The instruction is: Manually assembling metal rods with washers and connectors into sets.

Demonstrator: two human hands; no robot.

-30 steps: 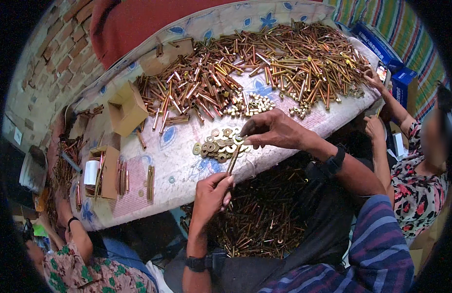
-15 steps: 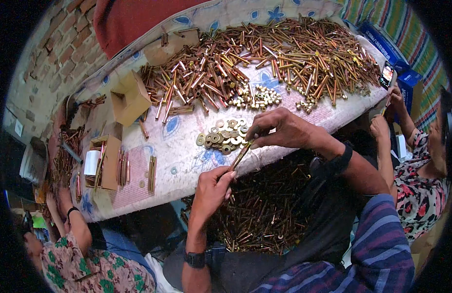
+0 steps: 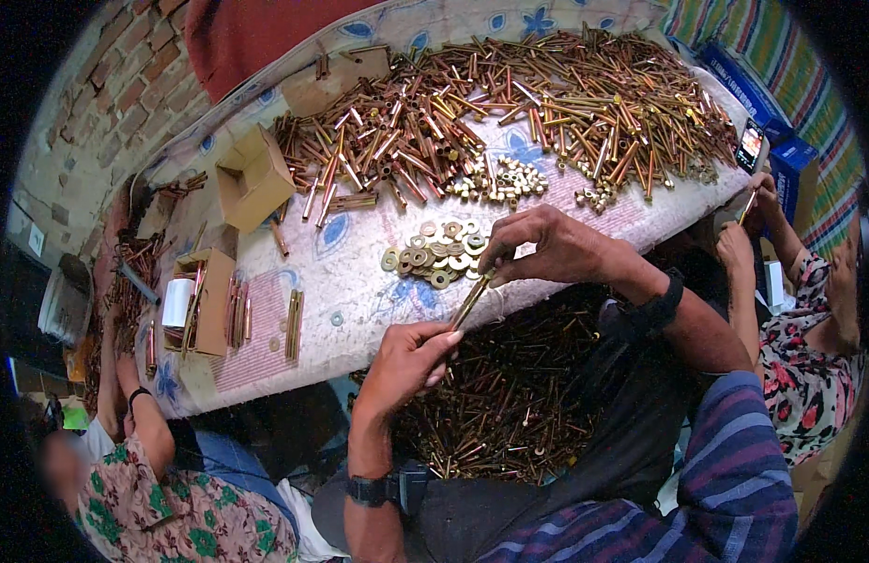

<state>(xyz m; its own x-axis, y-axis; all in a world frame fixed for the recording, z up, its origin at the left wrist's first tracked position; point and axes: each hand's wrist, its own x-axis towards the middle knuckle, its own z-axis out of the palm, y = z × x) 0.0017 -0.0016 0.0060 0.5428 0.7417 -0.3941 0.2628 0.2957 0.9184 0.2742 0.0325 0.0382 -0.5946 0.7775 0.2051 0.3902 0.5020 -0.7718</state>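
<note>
My left hand (image 3: 411,364) pinches the lower end of a slim brass-coloured metal bolt (image 3: 470,305), which slants up to the right over the table's near edge. At its upper end the fingertips of my right hand (image 3: 544,246) are closed around it; whatever small part may be between them is hidden. Just left of those fingers lies a pile of flat metal washers (image 3: 438,251). Short gold-coloured nuts (image 3: 502,182) are heaped behind the washers. Farther back, a broad mound of long brass-coloured metal rods (image 3: 594,103) spreads across the table.
On the left stand an open cardboard box (image 3: 254,178) and another box (image 3: 212,310) holding rods and a white roll. Below the table edge is a large heap of rods (image 3: 510,403). Co-workers sit at both sides; a phone (image 3: 750,147) leans at the right.
Both hands stay on the bolt and have shifted only slightly. The right fingertips are still at its upper end. At the left, the co-worker's head and arms have moved a little.
</note>
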